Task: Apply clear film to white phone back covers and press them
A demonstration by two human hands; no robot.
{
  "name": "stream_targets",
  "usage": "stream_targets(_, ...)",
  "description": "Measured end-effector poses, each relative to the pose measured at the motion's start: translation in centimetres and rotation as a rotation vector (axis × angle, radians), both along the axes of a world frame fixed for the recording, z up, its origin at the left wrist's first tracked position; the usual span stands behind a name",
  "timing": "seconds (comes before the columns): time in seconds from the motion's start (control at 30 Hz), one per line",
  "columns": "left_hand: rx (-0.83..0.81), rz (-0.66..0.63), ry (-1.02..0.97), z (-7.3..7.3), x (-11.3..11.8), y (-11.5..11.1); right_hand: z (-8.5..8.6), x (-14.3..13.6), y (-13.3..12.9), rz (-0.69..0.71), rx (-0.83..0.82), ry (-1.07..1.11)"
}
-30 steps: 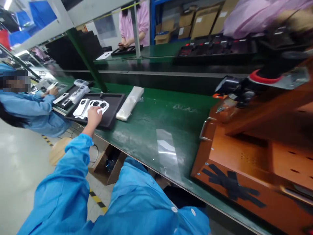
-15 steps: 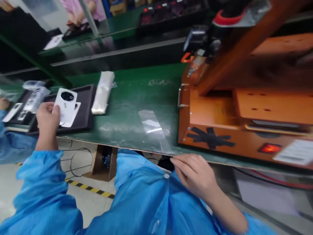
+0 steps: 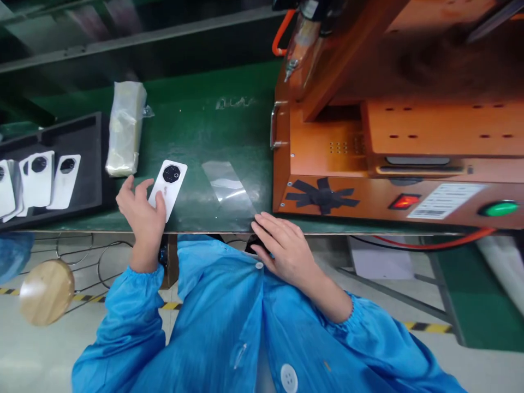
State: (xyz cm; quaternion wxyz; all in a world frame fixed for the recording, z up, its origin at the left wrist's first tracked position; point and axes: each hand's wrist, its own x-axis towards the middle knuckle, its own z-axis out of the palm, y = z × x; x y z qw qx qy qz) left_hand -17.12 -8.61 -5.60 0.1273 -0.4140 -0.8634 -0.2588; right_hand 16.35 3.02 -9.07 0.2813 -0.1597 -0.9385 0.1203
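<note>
A white phone back cover (image 3: 171,191) with a round black camera area lies on the green bench near its front edge. My left hand (image 3: 143,210) is at its lower left, fingers spread and apart from it, the thumb resting over the cover's face. My right hand (image 3: 284,245) is at the bench edge, fingers stretched out and side by side. Its fingertips are by the lower end of a clear plastic film strip (image 3: 229,185); whether they touch it I cannot tell. More white phone back covers (image 3: 43,180) lie overlapping in a black tray (image 3: 90,164) on the left.
A wrapped whitish block (image 3: 126,128) stands between tray and cover. The orange machine (image 3: 323,164) on the right has black tape, a lit red switch (image 3: 404,202) and a green button (image 3: 498,208). A tool with an orange hose (image 3: 280,35) hangs above. Below is a round stool (image 3: 47,292).
My left hand has brought a white phone back cover rightward from the tray onto the bench and opened its fingers. My right hand has moved up to the film's end. The view has shifted.
</note>
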Motion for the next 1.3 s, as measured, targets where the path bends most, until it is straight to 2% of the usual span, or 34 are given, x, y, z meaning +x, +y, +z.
stream_targets(0.07, -0.016, -0.172, -0.001, 0.0, 1.4, 2.1, 0.0, 0.2, 0.1, -0.032, -0.025, 0.039)
stream_targets(0.13, -0.113, -0.396, -0.071, -0.3, 3.0, 4.7, 0.1, 0.3, 0.2, -0.039, -0.058, 0.087)
stream_targets(0.2, -0.235, -0.516, -0.14, -0.8, 4.1, 7.1, 0.5, 0.2, 0.4, -0.054, -0.099, 0.151)
stream_targets(0.3, -0.332, -0.505, -0.204, -1.2, 4.7, 9.1, 1.6, 0.0, 0.5, -0.105, -0.189, 0.25)
stream_targets(0.4, -0.314, -0.495, -0.258, -1.3, 4.4, 9.0, 3.2, -0.8, 0.7, -0.113, -0.273, 0.317)
stream_targets(0.5, -0.248, -0.506, -0.295, -1.2, 4.2, 8.3, 4.3, -3.5, 1.5, -0.079, -0.244, 0.318)
stream_targets(0.57, -0.199, -0.511, -0.313, -1.2, 4.2, 8.1, 4.6, -6.4, 2.5, -0.074, -0.218, 0.249)
stream_targets(0.67, -0.143, -0.515, -0.331, -1.4, 4.4, 8.1, 4.0, -11.1, 4.4, -0.128, -0.235, 0.008)
stream_targets(0.77, -0.115, -0.486, -0.347, -1.8, 4.5, 8.3, 2.9, -13.8, 5.6, -0.158, -0.23, -0.214)
stream_targets(0.83, -0.107, -0.468, -0.353, -2.0, 4.5, 8.4, 2.2, -13.9, 5.7, -0.167, -0.181, -0.253)
stream_targets(0.97, -0.141, -0.487, -0.34, -2.4, 4.4, 8.5, 1.1, -12.4, 5.3, -0.182, -0.065, -0.155)
stream_targets(1.1, -0.234, -0.554, -0.267, -2.2, 4.5, 7.9, 1.0, -11.2, 4.9, -0.139, -0.034, -0.051)
stream_targets(1.2, -0.334, -0.642, -0.181, -2.0, 4.6, 7.8, 2.5, -10.4, 4.3, -0.145, -0.023, 0.001)
stream_targets(1.3, -0.409, -0.702, -0.159, -1.9, 4.0, 8.5, 5.6, -9.6, 4.0, -0.167, -0.088, 0.107)
